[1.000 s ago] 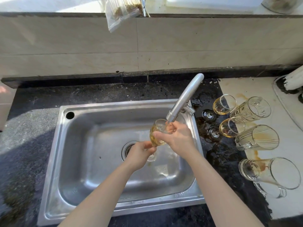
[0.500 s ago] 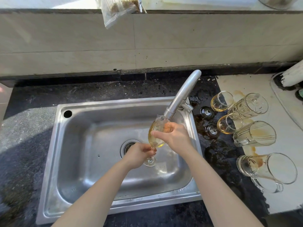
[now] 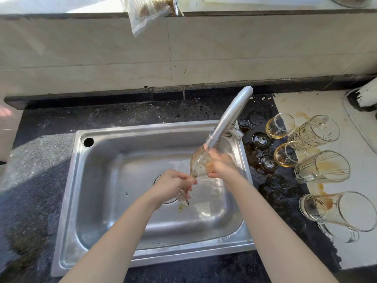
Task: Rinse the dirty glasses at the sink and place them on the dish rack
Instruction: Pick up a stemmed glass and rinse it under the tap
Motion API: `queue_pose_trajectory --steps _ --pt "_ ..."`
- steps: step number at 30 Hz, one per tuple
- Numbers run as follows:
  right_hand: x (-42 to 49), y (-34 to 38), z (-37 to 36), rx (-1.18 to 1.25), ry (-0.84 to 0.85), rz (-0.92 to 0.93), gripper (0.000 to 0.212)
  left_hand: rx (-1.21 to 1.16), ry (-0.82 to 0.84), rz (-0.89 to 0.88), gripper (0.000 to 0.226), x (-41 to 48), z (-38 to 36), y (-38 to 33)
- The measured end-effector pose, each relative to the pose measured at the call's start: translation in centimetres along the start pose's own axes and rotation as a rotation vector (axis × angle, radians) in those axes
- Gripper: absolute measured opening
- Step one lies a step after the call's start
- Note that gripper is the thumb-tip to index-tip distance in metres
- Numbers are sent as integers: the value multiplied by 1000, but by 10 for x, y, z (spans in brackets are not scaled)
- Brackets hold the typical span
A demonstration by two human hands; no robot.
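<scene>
A stemmed wine glass (image 3: pixel 199 164) tilts under the spout of the steel faucet (image 3: pixel 228 119), over the steel sink (image 3: pixel 122 180). My left hand (image 3: pixel 173 183) grips its stem, with the foot poking out below my fingers. My right hand (image 3: pixel 221 165) wraps the bowl from the right, fingers at the rim. Water runs into the glass. Several dirty glasses lie on their sides to the right of the sink: two stemmed ones (image 3: pixel 280 125) (image 3: pixel 289 154), a patterned tumbler (image 3: pixel 315 131) and two mugs (image 3: pixel 324 167) (image 3: pixel 342 211).
Brown liquid is spilled on the dark counter (image 3: pixel 263 158) and the pale mat (image 3: pixel 346 180) under the glasses. A plastic bag (image 3: pixel 149 13) hangs over the tiled backsplash. No dish rack is in view.
The glass has tipped further, its foot swinging down toward the drain. The yellow liquid in the bowl has mostly washed out. Both hands keep their hold.
</scene>
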State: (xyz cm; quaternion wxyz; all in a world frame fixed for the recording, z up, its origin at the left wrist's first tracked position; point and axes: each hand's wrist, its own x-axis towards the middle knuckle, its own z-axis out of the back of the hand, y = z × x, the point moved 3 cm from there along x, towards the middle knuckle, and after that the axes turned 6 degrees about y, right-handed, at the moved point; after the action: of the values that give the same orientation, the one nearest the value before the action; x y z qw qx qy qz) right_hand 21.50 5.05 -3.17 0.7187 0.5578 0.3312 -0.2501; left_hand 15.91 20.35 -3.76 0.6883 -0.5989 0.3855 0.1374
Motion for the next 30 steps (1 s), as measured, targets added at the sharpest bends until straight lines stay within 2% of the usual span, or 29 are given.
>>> queue_pose_trajectory --steps 3,5,7,9,11,14,16,17,19,20,22,24,26,28,30 --pt "-3 0 -18 -88 -59 163 71 -7 -17 -12 17 -2 -1 -10" --pt "-4 5 -24 -110 -108 217 69 -11 -18 -24 17 -6 -4 -17" --pt "2 12 -23 105 -56 151 50 -33 -16 -20 18 -11 -1 -21" --pt "7 15 -21 412 36 61 18 -145 34 -2 18 -15 3 -23" --pt "5 15 -21 464 -46 94 23 -229 59 17 17 -17 2 -26" --pt "-4 15 -31 140 -208 284 48 -90 -46 13 19 -16 -2 -31" --pt "-1 13 -32 136 -165 194 50 45 -75 8 20 -18 -1 -35" --pt "3 16 -27 262 -121 116 42 58 -61 16 20 -20 1 -35" --pt "5 20 -20 512 -52 30 19 -28 5 20 19 -24 5 -34" --pt "4 21 -19 561 -67 54 14 -104 34 19 18 -25 5 -33" --pt "-1 25 -22 381 -177 200 14 -230 38 14 18 -27 2 -34" --pt "-10 25 -32 136 -207 385 33 -173 -39 -4 23 -25 0 -36" --pt "-10 23 -33 146 -155 309 38 -9 -83 -14 25 -27 1 -41" --pt "-5 26 -22 357 -1 97 17 46 -36 -16 21 -31 5 -45" --pt "-2 27 -15 487 134 -24 24 34 4 -16 21 -34 11 -46"
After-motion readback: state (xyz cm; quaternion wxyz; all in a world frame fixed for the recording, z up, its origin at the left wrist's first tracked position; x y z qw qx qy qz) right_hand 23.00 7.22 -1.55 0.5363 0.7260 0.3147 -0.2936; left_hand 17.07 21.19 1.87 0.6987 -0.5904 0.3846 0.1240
